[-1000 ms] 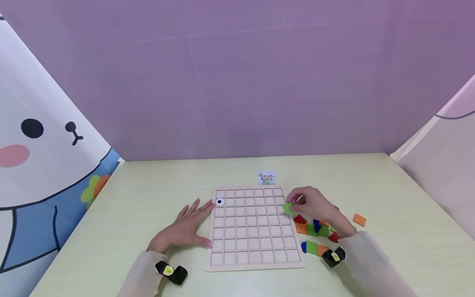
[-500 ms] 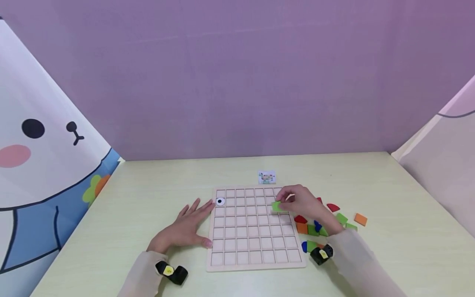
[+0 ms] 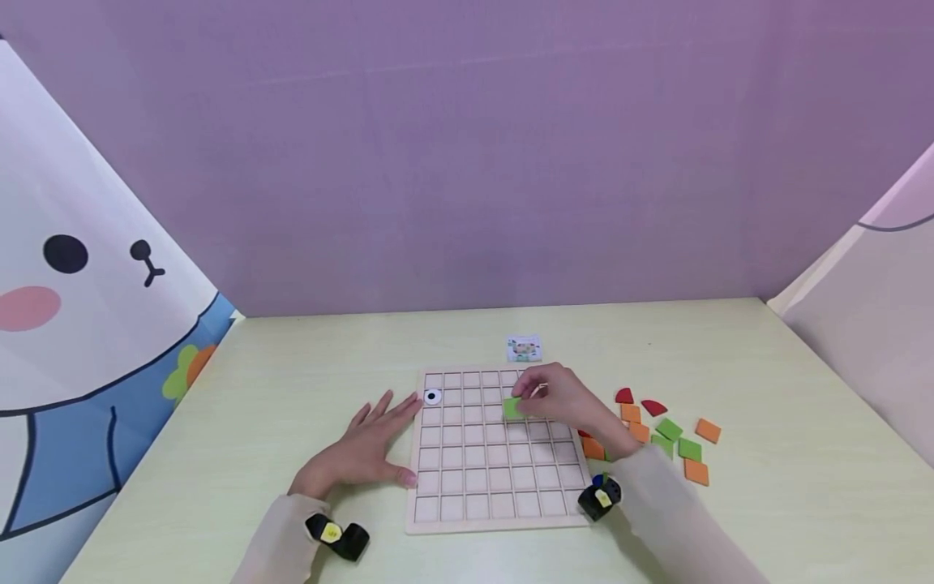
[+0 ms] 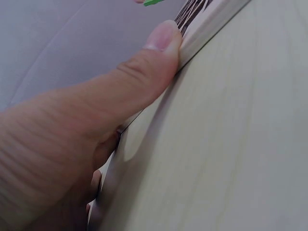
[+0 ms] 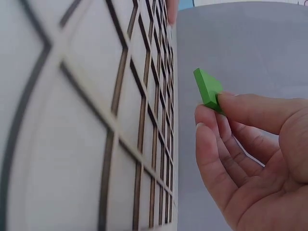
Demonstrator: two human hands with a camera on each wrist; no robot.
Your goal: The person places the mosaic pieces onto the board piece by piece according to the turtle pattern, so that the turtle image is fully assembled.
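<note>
My right hand (image 3: 554,397) pinches a green square tile (image 3: 513,409) between thumb and fingers, over the right part of a pale wooden grid board (image 3: 474,460). In the right wrist view the green tile (image 5: 208,90) is held tilted, apart from the board's raised ridges. My left hand (image 3: 372,444) lies with fingers spread along the board's left edge. Its thumb (image 4: 161,41) touches that edge in the left wrist view. A round white piece with a black-and-blue eye (image 3: 432,397) sits in the leftmost column, second row from the far side.
Loose tiles lie right of the board: green squares (image 3: 689,449), orange squares (image 3: 696,472) and red curved pieces (image 3: 653,407). My right forearm partly covers others. A small printed card (image 3: 524,349) lies beyond the board's far edge. A purple wall panel (image 3: 467,203) stands behind the table.
My right hand has carried the green tile leftward, from the board's right edge to over its cells. More loose tiles show behind the forearm. The left hand has stayed put.
</note>
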